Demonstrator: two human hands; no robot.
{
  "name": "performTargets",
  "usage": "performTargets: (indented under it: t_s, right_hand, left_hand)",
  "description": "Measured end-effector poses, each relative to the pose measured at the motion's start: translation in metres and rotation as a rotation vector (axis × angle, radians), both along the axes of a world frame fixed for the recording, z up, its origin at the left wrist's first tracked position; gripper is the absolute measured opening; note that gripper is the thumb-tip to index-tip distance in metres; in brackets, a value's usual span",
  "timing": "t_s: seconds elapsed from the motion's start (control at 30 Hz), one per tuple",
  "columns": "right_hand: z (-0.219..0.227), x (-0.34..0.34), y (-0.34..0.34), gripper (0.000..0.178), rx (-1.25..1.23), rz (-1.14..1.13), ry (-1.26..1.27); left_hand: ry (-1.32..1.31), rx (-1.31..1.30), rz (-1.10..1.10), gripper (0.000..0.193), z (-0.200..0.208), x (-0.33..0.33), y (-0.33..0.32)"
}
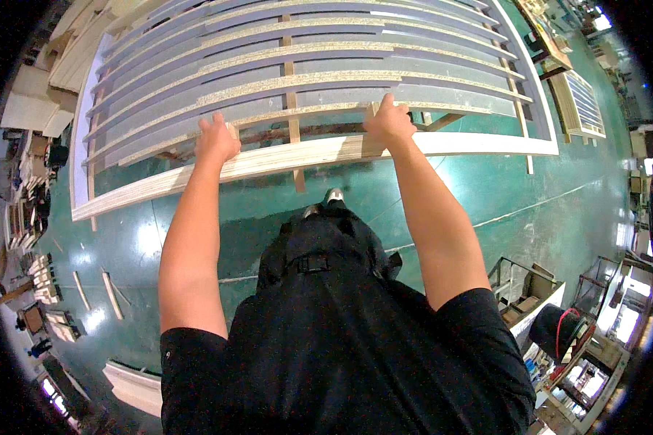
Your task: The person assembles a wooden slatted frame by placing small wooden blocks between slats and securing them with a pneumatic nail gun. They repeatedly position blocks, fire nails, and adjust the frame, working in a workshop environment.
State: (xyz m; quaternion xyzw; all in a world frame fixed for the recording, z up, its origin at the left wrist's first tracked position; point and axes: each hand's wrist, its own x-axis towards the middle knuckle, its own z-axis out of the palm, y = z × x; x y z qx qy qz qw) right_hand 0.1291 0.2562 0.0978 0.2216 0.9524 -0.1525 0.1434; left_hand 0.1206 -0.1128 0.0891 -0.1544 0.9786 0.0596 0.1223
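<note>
In front of me lies a large rectangular wooden frame with a pale near rail, crossed by several long slats with speckled edges. My left hand reaches over the near rail, its fingers closed on a small wooden block beside the slat nearest me. Farther right, my right hand is closed in the same way on another small wooden block. Both blocks are partly hidden by the fingers. Thin wooden strips run under the slats and stick out past the near rail.
Stacked boards stand at the far left. At the right, another slatted panel rests near a workbench. Loose wooden strips lie on the green floor at the left. A cart with a black container stands at the lower right.
</note>
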Motion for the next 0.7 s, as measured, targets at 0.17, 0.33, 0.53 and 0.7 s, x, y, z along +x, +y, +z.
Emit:
performTargets:
  t_s: [0.17, 0.33, 0.53, 0.7]
  right_hand:
    - [0.0, -0.002, 0.0, 0.077, 0.047, 0.033, -0.032]
    - [-0.009, -0.005, 0.008, 0.077, 0.112, 0.042, -0.065]
    - [-0.008, -0.004, -0.001, 0.077, 0.08, 0.069, 0.006]
    - [-0.011, -0.004, 0.007, 0.085, 0.059, 0.082, 0.022]
  left_hand:
    - [-0.022, 0.008, -0.008, 0.069, -0.003, 0.0, -0.004]
    - [-0.074, 0.064, 0.062, 0.068, 0.004, 0.002, 0.007]
    - [-0.124, 0.068, 0.086, 0.068, -0.002, -0.008, -0.007]
    - [-0.091, 0.015, -0.029, 0.069, -0.018, -0.015, -0.013]
